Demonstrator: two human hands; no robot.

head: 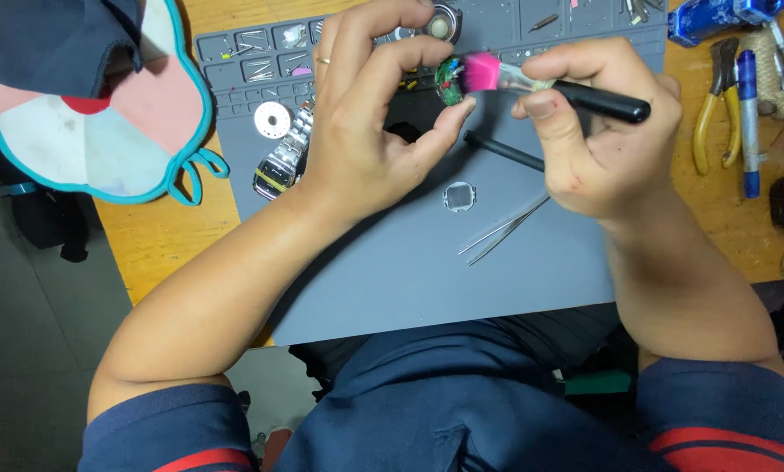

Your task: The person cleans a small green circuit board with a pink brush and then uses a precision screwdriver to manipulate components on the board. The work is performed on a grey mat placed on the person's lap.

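Left hand (pixel 366 131) pinching small round watch part (pixel 449 81) at fingertips. Right hand (pixel 597 131) grip closed on pink-bristled brush (pixel 532 83), bristles touching part. Tweezers (pixel 504 229) on grey mat (pixel 392 271) below.

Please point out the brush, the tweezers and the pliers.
brush (pixel 481 72), head view, on its pink bristles.
tweezers (pixel 506 227), head view, midway along the arms.
pliers (pixel 705 122), head view, on a yellow handle.

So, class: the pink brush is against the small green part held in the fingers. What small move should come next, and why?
Probably a short sweep of the brush across the small green part. Its pink bristles already touch it, the left hand pinches it above the grey mat, and the right hand grips the black handle.
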